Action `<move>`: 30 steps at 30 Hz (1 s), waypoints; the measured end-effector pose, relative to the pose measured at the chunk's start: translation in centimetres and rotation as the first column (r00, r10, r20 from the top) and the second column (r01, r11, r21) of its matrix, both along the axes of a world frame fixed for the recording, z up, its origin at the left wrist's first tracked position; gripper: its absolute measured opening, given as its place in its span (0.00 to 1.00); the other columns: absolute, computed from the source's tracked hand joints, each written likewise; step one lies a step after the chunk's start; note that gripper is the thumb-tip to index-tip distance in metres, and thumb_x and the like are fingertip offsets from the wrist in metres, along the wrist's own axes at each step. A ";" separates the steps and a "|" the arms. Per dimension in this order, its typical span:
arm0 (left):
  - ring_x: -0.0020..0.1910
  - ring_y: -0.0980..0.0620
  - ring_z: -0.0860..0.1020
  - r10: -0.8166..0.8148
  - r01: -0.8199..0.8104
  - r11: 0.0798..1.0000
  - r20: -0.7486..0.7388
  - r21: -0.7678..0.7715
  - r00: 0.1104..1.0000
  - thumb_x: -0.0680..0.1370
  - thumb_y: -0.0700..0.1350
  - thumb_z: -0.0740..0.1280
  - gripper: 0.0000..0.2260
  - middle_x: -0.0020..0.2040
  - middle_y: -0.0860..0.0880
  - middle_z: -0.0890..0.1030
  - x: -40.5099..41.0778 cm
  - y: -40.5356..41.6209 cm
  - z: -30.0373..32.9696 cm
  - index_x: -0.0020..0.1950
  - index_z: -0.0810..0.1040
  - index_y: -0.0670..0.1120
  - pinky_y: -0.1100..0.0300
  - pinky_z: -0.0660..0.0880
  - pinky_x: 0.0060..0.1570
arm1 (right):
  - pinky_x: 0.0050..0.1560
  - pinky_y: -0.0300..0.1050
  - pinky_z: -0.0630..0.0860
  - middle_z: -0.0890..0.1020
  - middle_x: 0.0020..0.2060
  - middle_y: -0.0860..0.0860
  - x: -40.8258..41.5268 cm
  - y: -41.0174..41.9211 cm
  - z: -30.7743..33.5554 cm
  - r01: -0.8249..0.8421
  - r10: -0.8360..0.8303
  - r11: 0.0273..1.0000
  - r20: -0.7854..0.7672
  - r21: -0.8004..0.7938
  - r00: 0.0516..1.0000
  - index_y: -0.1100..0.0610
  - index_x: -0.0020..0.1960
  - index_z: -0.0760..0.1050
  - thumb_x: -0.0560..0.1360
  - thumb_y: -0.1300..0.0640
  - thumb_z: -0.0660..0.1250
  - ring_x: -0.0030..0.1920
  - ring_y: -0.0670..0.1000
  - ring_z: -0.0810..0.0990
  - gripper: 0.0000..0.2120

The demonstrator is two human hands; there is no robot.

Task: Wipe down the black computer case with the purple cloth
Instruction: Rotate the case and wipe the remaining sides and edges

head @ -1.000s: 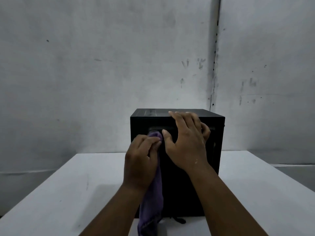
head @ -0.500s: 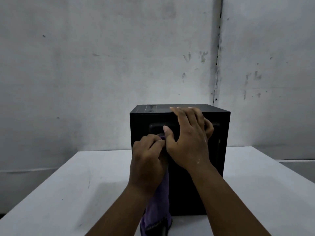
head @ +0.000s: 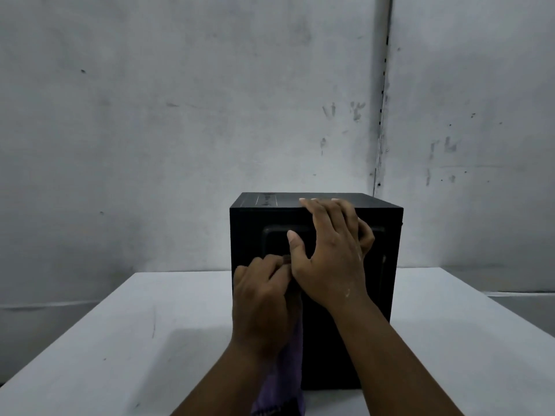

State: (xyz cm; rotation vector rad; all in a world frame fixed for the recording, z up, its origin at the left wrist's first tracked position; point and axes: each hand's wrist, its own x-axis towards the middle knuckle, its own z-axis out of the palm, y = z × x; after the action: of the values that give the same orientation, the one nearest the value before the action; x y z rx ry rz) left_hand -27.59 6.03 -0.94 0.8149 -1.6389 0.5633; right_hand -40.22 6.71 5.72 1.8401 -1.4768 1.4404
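Observation:
The black computer case [head: 387,250] stands upright on the white table [head: 120,340], its near face towards me. My left hand [head: 262,298] grips the purple cloth [head: 288,376] and presses it against the lower left of that face; the cloth hangs down below my wrist to the table. My right hand [head: 330,253] rests on the case with its fingers laid over the top front edge and its thumb spread on the near face. Most of the cloth under my left hand is hidden.
A stained grey wall [head: 180,115] rises close behind the table, with a vertical seam [head: 383,115] right of centre. The table's left and right edges run off towards me.
My left hand has slid the cloth down the near face of the case, from near the top to the lower half. My right hand has stayed on the top edge.

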 end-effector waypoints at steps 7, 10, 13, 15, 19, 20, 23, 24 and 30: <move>0.42 0.49 0.79 0.059 -0.058 0.998 -0.073 0.017 0.996 0.77 0.43 0.71 0.06 0.48 0.50 0.83 0.7 0.1 1.6 0.52 0.85 0.46 0.52 0.70 0.42 | 0.76 0.54 0.53 0.71 0.71 0.40 0.0 0.0 0.0 -0.001 0.001 1.000 0.009 -0.004 1.000 0.43 0.74 0.68 0.76 0.41 0.62 0.79 0.46 0.57 0.27; 0.40 0.49 0.78 0.048 -0.051 0.997 0.042 0.053 0.998 0.76 0.43 0.71 0.04 0.45 0.50 0.81 0.9 0.6 1.3 0.49 0.84 0.47 0.53 0.70 0.40 | 0.76 0.53 0.53 0.71 0.70 0.40 0.3 0.1 0.0 -0.007 0.007 1.000 0.024 -0.010 1.000 0.43 0.74 0.68 0.76 0.42 0.62 0.79 0.46 0.57 0.27; 0.39 0.49 0.77 0.057 -0.060 0.996 0.055 0.064 0.997 0.77 0.46 0.68 0.06 0.45 0.51 0.81 1.1 0.6 1.5 0.48 0.84 0.47 0.53 0.70 0.40 | 0.76 0.54 0.53 0.71 0.70 0.40 0.4 0.2 0.1 -0.003 0.003 1.000 0.033 -0.012 0.999 0.44 0.74 0.69 0.75 0.43 0.63 0.79 0.46 0.57 0.27; 0.40 0.49 0.77 0.047 -0.047 0.996 0.004 0.078 0.999 0.76 0.45 0.70 0.05 0.46 0.51 0.82 1.3 0.4 1.6 0.50 0.85 0.48 0.52 0.71 0.41 | 0.76 0.53 0.53 0.71 0.70 0.40 0.3 0.3 0.1 -0.005 0.005 1.000 0.029 -0.004 1.000 0.44 0.74 0.69 0.76 0.42 0.63 0.79 0.46 0.57 0.27; 0.40 0.50 0.77 0.009 -0.009 0.996 0.002 0.094 1.000 0.78 0.46 0.67 0.07 0.45 0.51 0.81 1.0 0.4 1.2 0.50 0.84 0.48 0.51 0.73 0.39 | 0.76 0.52 0.52 0.71 0.71 0.39 0.2 0.3 0.1 0.001 -0.001 1.000 0.010 0.004 1.000 0.43 0.74 0.68 0.76 0.41 0.63 0.80 0.45 0.57 0.27; 0.39 0.50 0.77 0.004 -0.006 0.996 0.019 0.094 1.000 0.79 0.47 0.67 0.07 0.44 0.51 0.81 0.9 0.4 1.0 0.49 0.84 0.47 0.50 0.73 0.37 | 0.76 0.52 0.52 0.71 0.71 0.39 0.2 0.2 0.1 0.005 -0.005 1.000 0.011 0.001 1.000 0.43 0.74 0.68 0.75 0.41 0.63 0.79 0.45 0.57 0.27; 0.38 0.49 0.76 -0.002 0.000 0.996 0.020 0.084 1.000 0.80 0.47 0.67 0.07 0.43 0.50 0.80 1.1 0.2 0.2 0.48 0.84 0.47 0.49 0.73 0.36 | 0.77 0.51 0.52 0.71 0.71 0.39 0.3 0.2 0.1 0.005 -0.005 1.000 0.019 0.005 1.000 0.43 0.74 0.68 0.75 0.41 0.63 0.80 0.45 0.57 0.28; 0.38 0.49 0.76 -0.011 0.010 0.996 0.014 0.086 1.000 0.81 0.48 0.67 0.08 0.43 0.50 0.81 1.2 0.2 0.0 0.48 0.84 0.47 0.49 0.73 0.36 | 0.77 0.51 0.51 0.71 0.71 0.40 0.4 0.2 0.1 0.003 -0.003 1.000 0.022 0.007 1.000 0.44 0.74 0.68 0.75 0.42 0.63 0.80 0.45 0.56 0.28; 0.40 0.52 0.78 -0.066 0.053 0.979 0.060 0.195 0.996 0.82 0.50 0.67 0.08 0.47 0.55 0.83 1.4 1.0 -1.5 0.51 0.86 0.52 0.50 0.75 0.38 | 0.76 0.50 0.50 0.71 0.72 0.40 0.4 0.3 0.0 0.010 -0.011 1.000 0.014 0.009 1.000 0.45 0.75 0.68 0.75 0.42 0.63 0.80 0.46 0.56 0.28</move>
State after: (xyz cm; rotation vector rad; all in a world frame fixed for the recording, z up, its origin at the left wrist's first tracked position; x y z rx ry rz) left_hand -26.15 7.01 -2.42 0.8925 -1.7931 0.3966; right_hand -39.83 6.97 5.75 1.8285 -1.5001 1.4471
